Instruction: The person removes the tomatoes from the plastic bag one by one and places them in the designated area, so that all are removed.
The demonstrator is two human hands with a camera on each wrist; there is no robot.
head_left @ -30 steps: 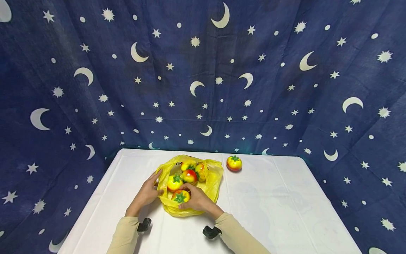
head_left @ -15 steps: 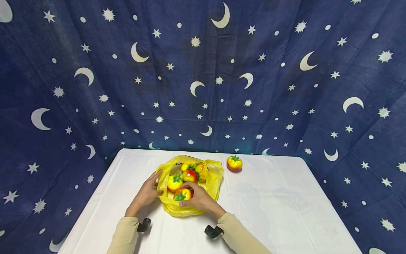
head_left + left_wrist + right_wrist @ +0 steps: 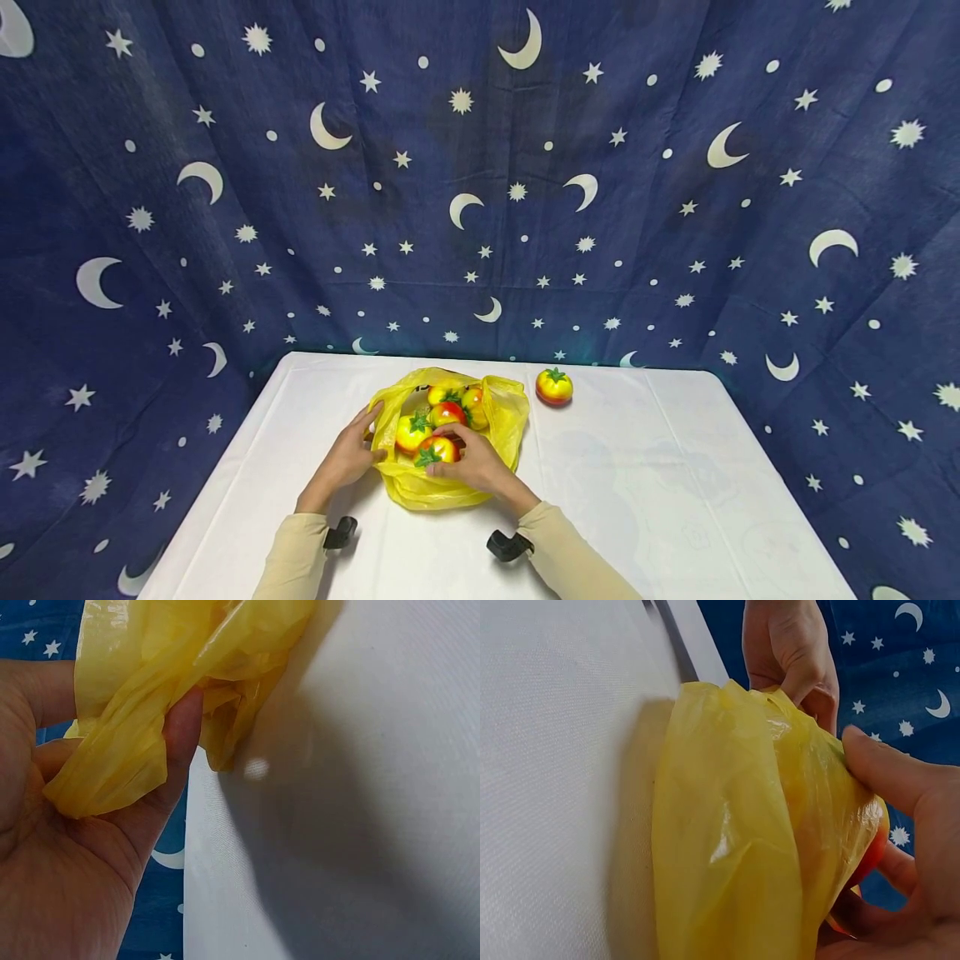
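Left grip (image 3: 347, 456) pinches crinkled plastic bag (image 3: 431, 492); right grip (image 3: 482, 463) holds glossy round fruit (image 3: 442, 450), perhaps tomato.

Partly visible things
The right hand (image 3: 478, 461) covers one side of the front fruit (image 3: 438, 450), the yellow bag (image 3: 427, 492) hides part of its rightmost fruit (image 3: 474, 406), and the head view's lower edge cuts both sleeves (image 3: 573, 550)

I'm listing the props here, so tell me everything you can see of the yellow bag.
The bag is thin, shiny, crinkled yellow film, slightly see-through, and looks like plastic. It rests on the white table, its mouth open, its sides slumped. At least five red-and-yellow fruits lie inside it. The left hand pinches its left edge; the right hand is at the near rim and seems to touch it.
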